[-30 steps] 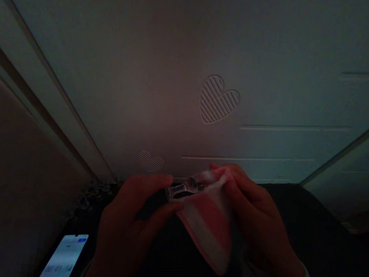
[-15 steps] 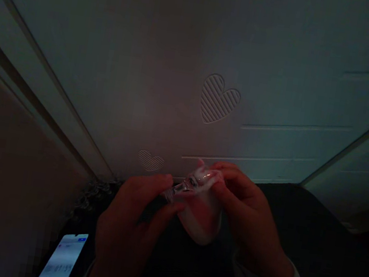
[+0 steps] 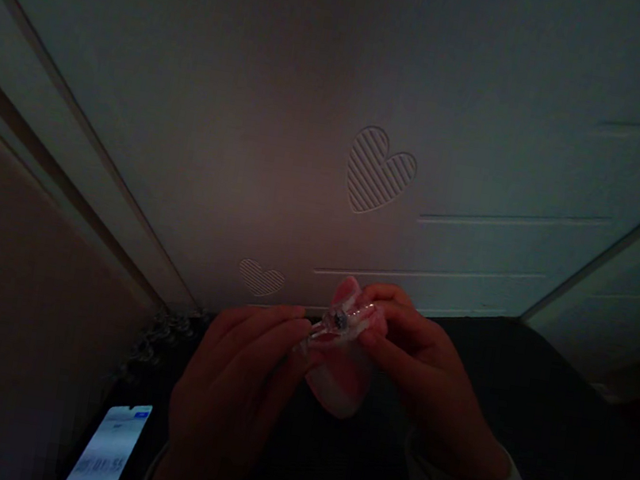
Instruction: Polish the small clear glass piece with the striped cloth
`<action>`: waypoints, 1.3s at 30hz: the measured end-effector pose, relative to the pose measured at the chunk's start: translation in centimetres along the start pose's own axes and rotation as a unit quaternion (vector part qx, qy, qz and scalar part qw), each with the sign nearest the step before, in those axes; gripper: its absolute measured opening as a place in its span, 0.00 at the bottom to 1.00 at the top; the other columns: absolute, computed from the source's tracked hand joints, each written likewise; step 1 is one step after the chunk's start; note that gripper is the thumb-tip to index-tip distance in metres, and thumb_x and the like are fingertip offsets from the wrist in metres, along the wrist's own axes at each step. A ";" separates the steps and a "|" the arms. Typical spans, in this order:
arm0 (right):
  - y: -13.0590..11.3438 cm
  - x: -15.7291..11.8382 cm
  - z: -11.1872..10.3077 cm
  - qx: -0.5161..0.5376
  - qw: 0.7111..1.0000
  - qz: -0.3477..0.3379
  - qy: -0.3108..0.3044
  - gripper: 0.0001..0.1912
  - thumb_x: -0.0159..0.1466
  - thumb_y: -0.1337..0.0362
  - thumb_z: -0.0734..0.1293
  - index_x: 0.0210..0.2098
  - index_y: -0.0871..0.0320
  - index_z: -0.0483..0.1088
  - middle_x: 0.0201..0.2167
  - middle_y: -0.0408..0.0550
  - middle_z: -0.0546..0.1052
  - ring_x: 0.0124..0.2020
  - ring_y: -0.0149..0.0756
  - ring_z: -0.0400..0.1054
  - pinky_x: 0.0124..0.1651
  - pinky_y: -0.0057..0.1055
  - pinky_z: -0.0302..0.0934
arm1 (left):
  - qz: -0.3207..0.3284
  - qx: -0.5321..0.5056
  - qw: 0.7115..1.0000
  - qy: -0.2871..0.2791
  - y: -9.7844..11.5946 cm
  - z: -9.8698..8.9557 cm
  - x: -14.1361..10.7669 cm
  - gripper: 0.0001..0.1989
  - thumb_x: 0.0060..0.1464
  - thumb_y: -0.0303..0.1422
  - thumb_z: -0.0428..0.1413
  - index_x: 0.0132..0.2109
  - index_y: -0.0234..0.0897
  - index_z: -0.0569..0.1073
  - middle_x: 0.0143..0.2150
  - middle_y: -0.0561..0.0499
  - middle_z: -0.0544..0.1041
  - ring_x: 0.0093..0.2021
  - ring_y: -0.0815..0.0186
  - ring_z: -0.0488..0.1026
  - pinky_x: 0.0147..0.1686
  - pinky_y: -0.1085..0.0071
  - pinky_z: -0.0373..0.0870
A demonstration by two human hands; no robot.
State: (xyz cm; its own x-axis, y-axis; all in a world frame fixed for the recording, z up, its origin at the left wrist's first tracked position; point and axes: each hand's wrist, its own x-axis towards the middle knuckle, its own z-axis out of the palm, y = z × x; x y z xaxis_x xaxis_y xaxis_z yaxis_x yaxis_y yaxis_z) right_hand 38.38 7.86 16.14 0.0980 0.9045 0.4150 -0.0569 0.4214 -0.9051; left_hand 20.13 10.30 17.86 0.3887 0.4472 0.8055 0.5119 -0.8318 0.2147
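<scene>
Both hands work at a pink-and-white item [image 3: 339, 383] with a rounded lower end, held above the dark surface; its exact kind is hard to tell in this dim light. A clear, shiny plastic piece [image 3: 341, 321] with a small dark spot inside lies at its upper part. My left hand [image 3: 243, 373] comes from the left, with thumb and fingers closed at the left end of the clear plastic piece. From the right, my right hand [image 3: 422, 360] pinches the upper right edge of the pink-and-white item. The fingers hide part of both things.
A phone with a lit screen [image 3: 109, 445] lies at the lower left. Behind the hands stands a pale panel [image 3: 292, 107] with carved hearts and grooves. A dark surface [image 3: 333, 475] stretches below, with a lacy or chain-like trim [image 3: 159, 332] at its left edge.
My left hand has moved slightly right and its fingers have drawn closer together over the clear plastic piece. The pink-and-white item has shifted and turned a little. My right hand stays nearly in place.
</scene>
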 end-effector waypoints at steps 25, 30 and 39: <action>-0.4 0.1 0.0 0.107 0.986 0.121 -0.041 0.04 0.57 0.68 0.71 0.29 0.52 0.77 0.26 0.37 0.76 0.27 0.26 0.67 0.32 0.22 0.61 | 0.061 0.033 0.997 -0.014 -0.3 -0.4 -0.2 0.08 0.59 0.27 0.57 0.47 0.36 0.71 0.44 0.49 0.78 0.44 0.67 0.71 0.46 0.74 0.69; -0.8 -0.2 0.1 0.080 0.990 0.115 0.002 0.04 0.54 0.69 0.71 0.26 0.54 0.76 0.23 0.36 0.73 0.24 0.25 0.62 0.27 0.22 0.56 | 0.045 0.021 0.999 -0.023 0.0 -0.5 -0.1 0.06 0.60 0.29 0.55 0.46 0.38 0.70 0.41 0.50 0.79 0.42 0.68 0.73 0.45 0.74 0.71; -0.8 -0.4 0.3 0.061 0.993 0.101 0.018 0.03 0.54 0.68 0.71 0.25 0.54 0.74 0.21 0.36 0.69 0.22 0.26 0.57 0.25 0.22 0.53 | 0.006 0.041 0.999 -0.024 0.5 -0.6 0.2 0.09 0.63 0.39 0.52 0.45 0.41 0.69 0.36 0.52 0.80 0.37 0.68 0.77 0.39 0.75 0.74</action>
State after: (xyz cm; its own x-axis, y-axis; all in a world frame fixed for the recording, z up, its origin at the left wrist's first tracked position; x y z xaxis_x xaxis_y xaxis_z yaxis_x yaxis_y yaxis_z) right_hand 38.12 7.19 16.77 0.1086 0.9693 0.2205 -0.1979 0.2385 -0.9508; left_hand 20.01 9.81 18.45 0.4306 0.4546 0.7797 0.5677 -0.8080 0.1576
